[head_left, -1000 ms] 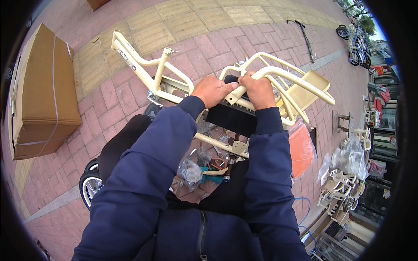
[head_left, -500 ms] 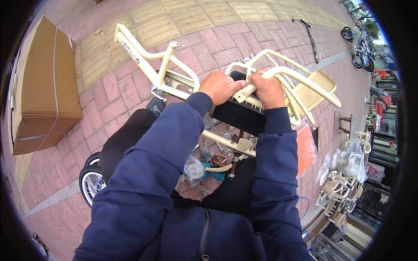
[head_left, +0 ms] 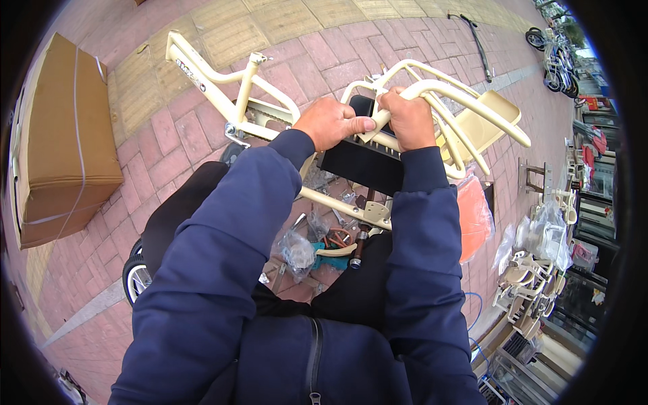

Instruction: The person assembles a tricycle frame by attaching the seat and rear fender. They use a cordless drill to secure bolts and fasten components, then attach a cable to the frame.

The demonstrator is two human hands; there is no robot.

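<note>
The right hand wraps a cream bent tube above a black panel, apparently to steady it; the left hand sets its thumb against the tube's end, its grip too hidden to judge; the cream bicycle frame extends leftward over brick paving.

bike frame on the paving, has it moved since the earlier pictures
No, not visibly: the bike frame keeps the same place against the yellow paving, its front end overlapping the same spot; the whole view shifted slightly.
</note>
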